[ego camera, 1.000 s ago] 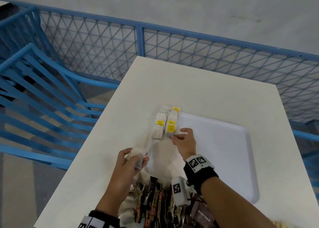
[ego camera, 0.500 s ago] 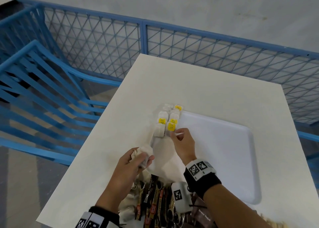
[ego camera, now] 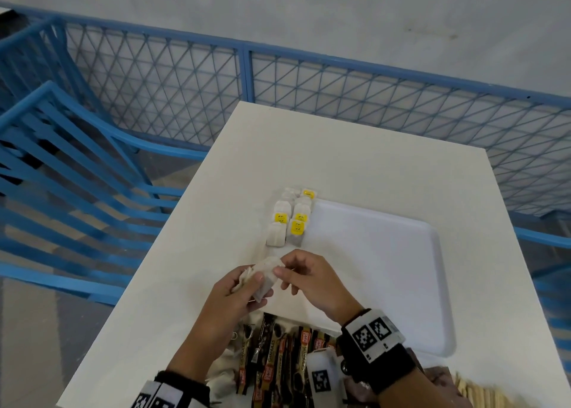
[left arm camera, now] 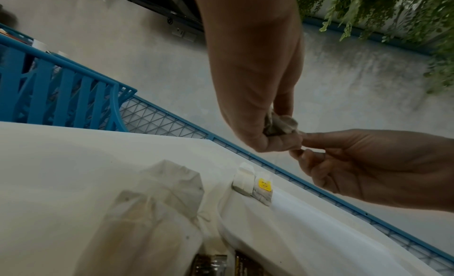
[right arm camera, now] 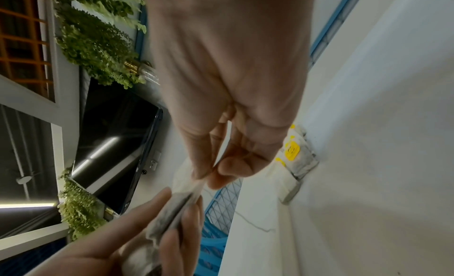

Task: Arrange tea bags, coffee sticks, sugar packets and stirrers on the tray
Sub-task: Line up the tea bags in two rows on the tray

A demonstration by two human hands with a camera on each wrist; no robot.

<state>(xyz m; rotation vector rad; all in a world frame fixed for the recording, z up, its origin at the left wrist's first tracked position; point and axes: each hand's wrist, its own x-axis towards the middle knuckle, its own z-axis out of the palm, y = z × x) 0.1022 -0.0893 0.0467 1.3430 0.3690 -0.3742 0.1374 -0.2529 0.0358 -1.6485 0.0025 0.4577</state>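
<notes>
My left hand (ego camera: 244, 287) grips a small bunch of white tea bags (ego camera: 264, 273) above the near left part of the white tray (ego camera: 386, 253). My right hand (ego camera: 301, 276) pinches the top tea bag (right arm camera: 189, 187) of that bunch between thumb and forefinger. The pinch also shows in the left wrist view, at the tea bags (left arm camera: 280, 127). Two rows of tea bags with yellow tags (ego camera: 290, 216) lie along the tray's far left edge. Dark coffee sticks (ego camera: 278, 361) lie in a pile near the front edge of the table.
More loose tea bags (left arm camera: 157, 202) lie on the white table (ego camera: 216, 222) left of the tray. Wooden stirrers (ego camera: 475, 392) show at the front right corner. A blue mesh fence (ego camera: 185, 83) and a blue slatted bench (ego camera: 61, 176) border the table's far and left sides.
My right hand has drawn back from the row of tea bags on the tray to the bunch in my left hand and now pinches one bag there. The left hand rose slightly.
</notes>
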